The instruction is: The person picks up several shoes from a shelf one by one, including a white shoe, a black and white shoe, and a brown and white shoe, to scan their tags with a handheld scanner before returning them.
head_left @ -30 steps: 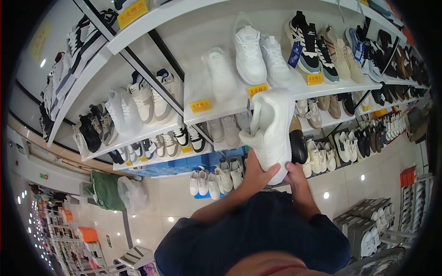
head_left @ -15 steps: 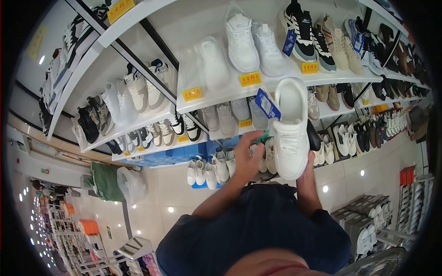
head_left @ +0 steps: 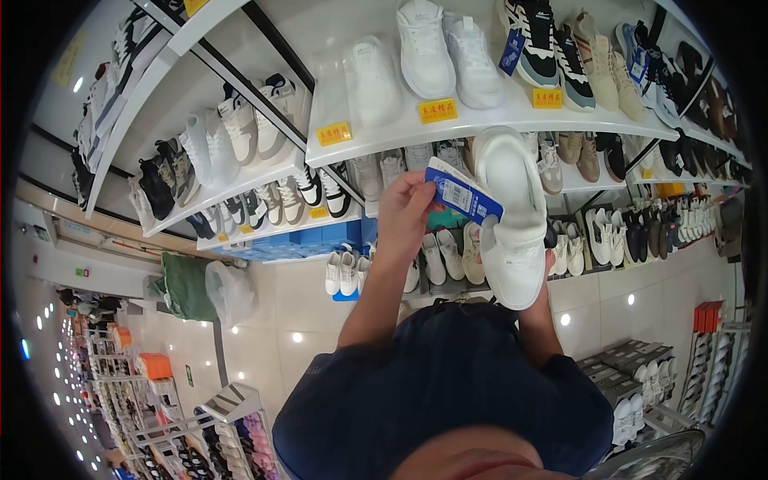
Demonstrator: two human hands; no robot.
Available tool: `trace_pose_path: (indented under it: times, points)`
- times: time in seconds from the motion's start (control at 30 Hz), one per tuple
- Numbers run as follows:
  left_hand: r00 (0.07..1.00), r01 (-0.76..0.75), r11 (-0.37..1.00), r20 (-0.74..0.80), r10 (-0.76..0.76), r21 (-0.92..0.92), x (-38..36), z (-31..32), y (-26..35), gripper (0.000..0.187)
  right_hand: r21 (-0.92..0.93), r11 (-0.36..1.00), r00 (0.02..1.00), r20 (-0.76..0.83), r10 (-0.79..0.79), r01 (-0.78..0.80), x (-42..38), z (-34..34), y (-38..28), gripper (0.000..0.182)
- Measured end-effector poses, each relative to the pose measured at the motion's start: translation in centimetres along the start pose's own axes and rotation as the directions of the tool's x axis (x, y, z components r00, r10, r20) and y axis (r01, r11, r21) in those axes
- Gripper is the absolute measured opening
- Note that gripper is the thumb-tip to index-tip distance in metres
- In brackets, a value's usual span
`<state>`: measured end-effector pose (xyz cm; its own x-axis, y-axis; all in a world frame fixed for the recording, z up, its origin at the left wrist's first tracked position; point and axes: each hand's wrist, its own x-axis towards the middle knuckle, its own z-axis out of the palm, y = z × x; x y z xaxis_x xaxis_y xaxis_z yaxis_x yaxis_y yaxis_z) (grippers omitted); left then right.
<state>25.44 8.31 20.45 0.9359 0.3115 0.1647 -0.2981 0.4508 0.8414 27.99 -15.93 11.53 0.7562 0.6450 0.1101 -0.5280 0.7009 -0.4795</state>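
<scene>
In the head view a white sneaker (head_left: 514,260) is held up in front of my body, toe pointing down and its opening facing me. My right hand (head_left: 549,262) grips it from behind and below; the sneaker hides most of the fingers. A blue hang tag (head_left: 463,194) with a white barcode label lies against the sneaker's left side. The fingers of my left hand (head_left: 406,210) pinch its left end. Something green (head_left: 442,218) shows just under the tag; I cannot make out what it is.
Ahead runs a white display shelf (head_left: 384,146) carrying white sneakers (head_left: 426,52), black-and-white sneakers (head_left: 530,48) and yellow price cards (head_left: 438,110). Lower rows hold more shoes. Shoe boxes (head_left: 624,364) stand at right. A green bag (head_left: 186,286) sits on the floor at left.
My left hand has moved up and closed on the tag, which is now turned with its barcode label showing. The sneaker has shifted slightly right and tilted.
</scene>
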Motion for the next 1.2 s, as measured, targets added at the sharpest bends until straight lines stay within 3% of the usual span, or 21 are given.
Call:
trace_pose_path:
  times: [0.07, 0.17, 0.3, 0.77, 0.9, 0.97, 1.1, 1.17, 1.2]
  points:
    - [0.997, -0.040, 0.999, -0.065, 0.038, -0.026, -1.1, 1.1, 0.5, 0.011, -0.012, 1.000, 1.000, -0.011, -0.018, 0.018, 0.1, -0.8, -0.1, 0.111]
    - [0.989, -0.014, 0.998, -0.144, 0.022, 0.058, -3.0, 2.1, -0.2, 0.008, -0.008, 1.000, 0.998, 0.062, -0.026, 0.026, 0.9, -0.3, -1.0, 0.112]
    - [0.984, 0.006, 0.996, -0.180, 0.009, 0.085, -4.4, 3.2, -1.5, 0.012, 0.025, 0.999, 0.999, -0.008, -0.045, 0.045, 1.5, -0.5, -1.2, 0.108]
    - [0.989, 0.009, 0.995, -0.148, 0.005, 0.096, -5.5, 3.7, -2.6, 0.017, 0.061, 0.998, 0.994, 0.112, -0.014, 0.007, 1.8, -1.7, -1.3, 0.107]
    - [0.984, 0.013, 0.995, -0.179, 0.004, 0.097, -5.4, 3.9, -2.8, 0.016, 0.060, 0.998, 0.999, 0.033, -0.008, 0.006, 1.4, -1.3, -1.4, 0.107]
    - [0.990, 0.029, 0.995, -0.144, -0.015, 0.093, -5.3, 3.6, -3.0, 0.025, 0.040, 0.999, 0.998, -0.060, -0.004, 0.006, 1.2, -0.7, -1.6, 0.106]
    - [0.988, 0.049, 0.991, -0.150, -0.031, 0.122, -5.1, 4.0, -2.3, 0.040, 0.073, 0.997, 1.000, -0.011, -0.010, 0.011, 1.2, -1.0, -1.5, 0.105]
    - [0.985, 0.035, 0.943, -0.173, 0.024, 0.330, -5.3, 4.2, -1.6, 0.049, 0.070, 0.997, 0.997, -0.078, -0.015, 0.020, 1.3, -0.7, -1.4, 0.099]
    - [0.985, 0.035, 0.944, -0.174, 0.024, 0.329, -5.4, 4.3, -1.6, 0.049, 0.069, 0.997, 0.997, -0.078, -0.014, 0.020, 1.3, -0.8, -1.4, 0.099]
